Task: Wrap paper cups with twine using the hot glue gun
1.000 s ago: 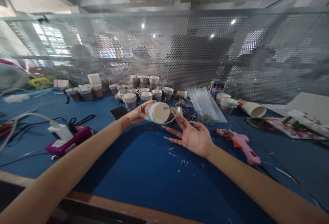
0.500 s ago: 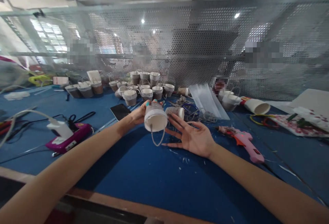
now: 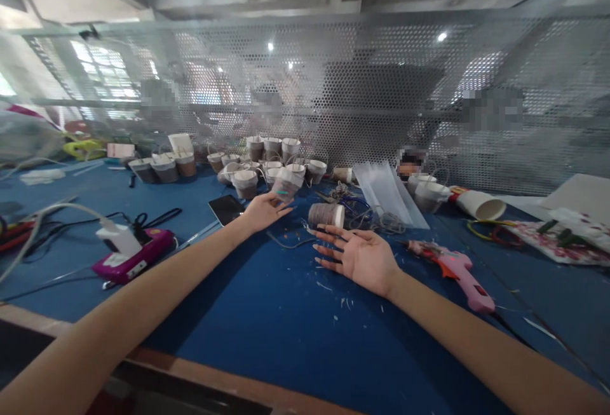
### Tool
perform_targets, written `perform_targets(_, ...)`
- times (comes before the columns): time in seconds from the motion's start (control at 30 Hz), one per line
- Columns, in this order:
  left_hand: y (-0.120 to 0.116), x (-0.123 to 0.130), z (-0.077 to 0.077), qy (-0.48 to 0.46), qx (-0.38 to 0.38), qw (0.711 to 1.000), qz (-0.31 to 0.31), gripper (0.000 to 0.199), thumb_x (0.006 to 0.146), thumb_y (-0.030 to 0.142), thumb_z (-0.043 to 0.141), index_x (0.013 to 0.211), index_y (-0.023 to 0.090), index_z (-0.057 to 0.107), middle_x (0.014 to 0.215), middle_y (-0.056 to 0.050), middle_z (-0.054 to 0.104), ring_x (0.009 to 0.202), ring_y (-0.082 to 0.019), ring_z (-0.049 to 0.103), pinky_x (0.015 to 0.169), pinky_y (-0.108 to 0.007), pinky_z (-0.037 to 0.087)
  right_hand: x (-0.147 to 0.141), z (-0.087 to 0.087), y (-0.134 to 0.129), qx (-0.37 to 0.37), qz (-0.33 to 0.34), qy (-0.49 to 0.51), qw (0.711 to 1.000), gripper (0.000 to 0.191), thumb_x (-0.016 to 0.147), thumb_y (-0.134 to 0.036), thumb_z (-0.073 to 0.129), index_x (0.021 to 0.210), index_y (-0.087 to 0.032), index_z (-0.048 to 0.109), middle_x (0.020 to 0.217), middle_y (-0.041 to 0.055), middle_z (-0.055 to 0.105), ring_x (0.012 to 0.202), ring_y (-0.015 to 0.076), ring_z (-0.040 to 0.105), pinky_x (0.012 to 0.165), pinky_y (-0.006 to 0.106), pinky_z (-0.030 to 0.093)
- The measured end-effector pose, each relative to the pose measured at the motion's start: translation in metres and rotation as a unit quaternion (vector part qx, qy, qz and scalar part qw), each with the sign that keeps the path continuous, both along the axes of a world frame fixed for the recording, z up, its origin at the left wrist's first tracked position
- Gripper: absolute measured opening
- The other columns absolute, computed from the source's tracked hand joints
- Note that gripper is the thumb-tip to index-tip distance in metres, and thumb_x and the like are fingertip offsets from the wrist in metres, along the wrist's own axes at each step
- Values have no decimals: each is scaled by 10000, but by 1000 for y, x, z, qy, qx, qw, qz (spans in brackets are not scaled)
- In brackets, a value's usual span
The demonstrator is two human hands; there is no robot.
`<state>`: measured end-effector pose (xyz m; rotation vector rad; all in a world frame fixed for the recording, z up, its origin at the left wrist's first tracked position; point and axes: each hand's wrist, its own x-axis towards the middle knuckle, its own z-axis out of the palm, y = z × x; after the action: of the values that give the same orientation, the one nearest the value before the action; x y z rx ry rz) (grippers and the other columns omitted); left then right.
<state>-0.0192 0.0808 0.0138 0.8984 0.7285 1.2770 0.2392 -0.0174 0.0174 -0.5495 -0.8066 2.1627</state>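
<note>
My left hand (image 3: 265, 210) reaches toward the group of small pots with its thumb on a blurred white-and-grey pot (image 3: 288, 183), which is now upright, its other fingers stretched below it. Palm up and fingers spread, my right hand (image 3: 365, 261) holds nothing. Just behind its fingertips a spool of grey twine (image 3: 326, 215) lies on its side on the blue table (image 3: 267, 339).
Several handled pots (image 3: 244, 181) are grouped at the back, others (image 3: 164, 169) at left. A pink glue gun (image 3: 457, 269) lies right, a purple power strip (image 3: 136, 256) left. Behind the spool are tangled wire and clear plastic sheets (image 3: 388, 192). A perforated metal screen (image 3: 366, 91) stands behind.
My left hand has carried the pot away toward the other pots and turned it upright. My right hand has come away from the pot, palm up. The view has shifted slightly.
</note>
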Motion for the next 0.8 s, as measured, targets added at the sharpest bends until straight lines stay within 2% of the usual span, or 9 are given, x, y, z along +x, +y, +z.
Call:
perform_targets(0.2,3,11,-9,184,70,970,140,519,654,136,644,1139,200,473,1172,-116,558,1030,-246,638,946,-446,484,1,0,0,-2,13,10,1000,499,823,-318,368,1239,-99,533,1216,147,630,966,252,646,888,427,469)
perform_targets(0.3,2,3,-4,250,131,928,242,607,590,88,667,1154,209,480,1350,-131,381,1271,-311,441,1052,-486,381,1,0,0,-5,13,10,1000,501,823,-313,363,1236,-93,540,1116,140,671,913,238,652,879,422,469)
perform_targets(0.33,2,-3,0,288,157,898,294,627,588,78,667,1168,212,473,1384,-133,322,1346,-327,324,1097,-501,313,1,0,0,-6,12,10,1000,499,822,-310,364,1232,-90,543,1088,138,678,899,235,652,878,422,468)
perform_targets(0.4,5,-17,8,439,199,772,415,631,600,102,681,1186,190,461,1364,-171,296,1365,-386,222,1102,-576,239,1,-1,1,-11,10,10,1000,491,818,-299,366,1217,-81,551,1041,134,686,873,232,652,872,420,469)
perform_targets(0.43,6,-24,12,502,195,720,438,615,603,123,696,1171,180,467,1340,-184,304,1347,-414,224,1085,-607,231,1,-2,1,-14,9,10,1000,488,815,-294,366,1209,-76,555,1025,133,688,862,230,651,868,418,469)
perform_targets(0.5,10,-37,16,582,152,672,431,573,588,177,736,1104,153,488,1296,-199,315,1313,-457,233,1042,-622,268,1,-2,2,-20,11,9,1000,480,810,-286,368,1193,-70,563,989,129,689,839,226,650,856,411,471)
perform_targets(0.6,16,-51,14,612,100,658,426,600,570,213,763,1094,143,481,1267,-206,313,1269,-469,259,988,-604,327,1,-3,3,-26,12,8,1000,466,803,-285,378,1171,-74,572,951,120,690,820,219,646,850,403,471)
perform_targets(0.7,21,-59,6,603,106,654,444,616,546,188,774,1099,161,503,1248,-189,329,1219,-449,294,951,-584,363,2,-4,3,-25,13,7,1000,445,797,-283,392,1146,-84,583,936,115,690,815,213,642,852,399,467)
perform_targets(0.8,23,-64,1,590,139,647,463,404,567,164,750,942,185,601,1157,-137,394,1178,-409,326,971,-565,361,3,-5,4,-27,16,6,999,419,793,-282,400,1110,-93,598,934,113,693,811,208,640,852,393,466)
